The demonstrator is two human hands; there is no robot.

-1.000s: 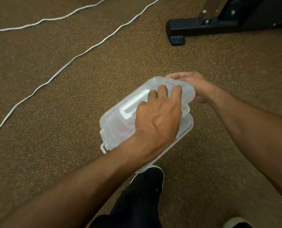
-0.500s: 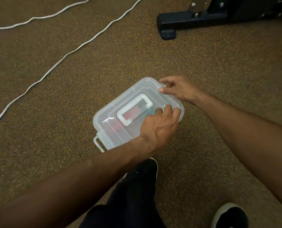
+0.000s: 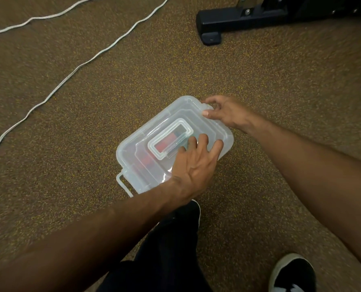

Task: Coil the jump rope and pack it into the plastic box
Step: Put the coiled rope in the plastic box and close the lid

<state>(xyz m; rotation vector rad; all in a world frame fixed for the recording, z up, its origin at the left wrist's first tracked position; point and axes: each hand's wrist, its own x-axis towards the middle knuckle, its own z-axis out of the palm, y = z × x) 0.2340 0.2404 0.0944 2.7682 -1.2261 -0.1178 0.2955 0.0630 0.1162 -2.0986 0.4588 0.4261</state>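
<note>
- Now the left hand point(image 3: 193, 165) lies spread flat on the lid of the clear rectangular plastic box point(image 3: 154, 163) on the brown carpet point(image 3: 70, 186).
- Its right hand point(image 3: 226, 112) pinches the far latch.

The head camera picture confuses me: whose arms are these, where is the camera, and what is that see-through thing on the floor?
There is no machine here. A person wears a wide-angle camera on the head, looking down, so you see that person's own two arms reaching out from the bottom of the picture. On the speckled brown carpet sits a clear plastic box with its lid on and a folding handle in the lid. Something red shows through the plastic, too blurred to name. The left hand presses flat on the lid, while the right hand fingers the latch at the far end. The near latch hangs loose. Neither hand lifts anything. A white cord trails across the floor at upper left, a black equipment foot stands at the top, and the person's black shoe shows below.
</note>
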